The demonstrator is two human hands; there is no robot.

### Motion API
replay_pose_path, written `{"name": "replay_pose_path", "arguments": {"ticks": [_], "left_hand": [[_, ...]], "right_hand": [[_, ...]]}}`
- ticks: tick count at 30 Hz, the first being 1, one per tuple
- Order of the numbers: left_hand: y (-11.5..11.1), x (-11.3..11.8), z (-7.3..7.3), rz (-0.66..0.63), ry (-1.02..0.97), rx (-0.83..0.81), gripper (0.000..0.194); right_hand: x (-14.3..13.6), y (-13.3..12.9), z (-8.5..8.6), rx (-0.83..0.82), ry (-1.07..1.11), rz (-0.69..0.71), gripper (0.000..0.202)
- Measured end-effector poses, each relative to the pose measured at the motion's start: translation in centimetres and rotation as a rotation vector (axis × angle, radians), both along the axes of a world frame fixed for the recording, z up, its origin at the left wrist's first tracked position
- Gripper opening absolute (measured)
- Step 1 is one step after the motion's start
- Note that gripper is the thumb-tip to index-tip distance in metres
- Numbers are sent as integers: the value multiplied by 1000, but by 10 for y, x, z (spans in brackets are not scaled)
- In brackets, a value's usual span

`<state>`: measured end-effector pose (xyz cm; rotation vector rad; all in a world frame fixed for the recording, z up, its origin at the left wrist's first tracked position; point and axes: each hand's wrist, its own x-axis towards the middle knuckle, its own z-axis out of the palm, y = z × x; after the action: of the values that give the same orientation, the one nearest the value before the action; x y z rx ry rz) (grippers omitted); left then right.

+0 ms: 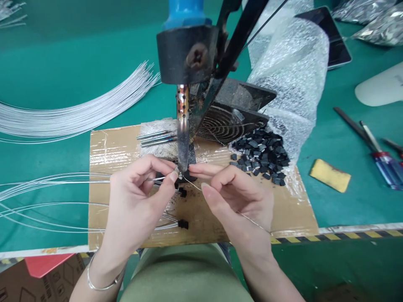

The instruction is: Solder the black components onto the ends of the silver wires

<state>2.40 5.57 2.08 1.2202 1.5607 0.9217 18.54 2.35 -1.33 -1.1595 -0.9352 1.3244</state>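
Note:
Under the tip of an upright soldering iron (183,126), my left hand (141,201) pinches the end of a white wire and a small metal part (180,173). My right hand (239,197) is close on the other side, its index fingertip by the iron's tip. A thin solder wire (192,183) runs from the tip to my right thumb and reappears across my palm. Below, black connectors (183,224) on white wires lie on the cardboard (208,233). What lies right between my fingertips is too small to make out fully.
A pile of black pieces (264,155) lies right of a black fan guard (223,123). Metal rods (157,138) rest behind my left hand. A bundle of white wires (78,117) is at left. Bubble wrap (292,75), a yellow sponge (330,175) and a screwdriver (388,167) are at right.

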Motion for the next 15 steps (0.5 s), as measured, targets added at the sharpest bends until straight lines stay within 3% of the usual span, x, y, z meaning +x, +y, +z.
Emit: {"name": "replay_pose_path", "arguments": {"ticks": [15], "left_hand": [[0, -1, 0, -18, -21, 57, 19]], "right_hand": [[-3, 2, 1, 38, -3, -30, 24]]}}
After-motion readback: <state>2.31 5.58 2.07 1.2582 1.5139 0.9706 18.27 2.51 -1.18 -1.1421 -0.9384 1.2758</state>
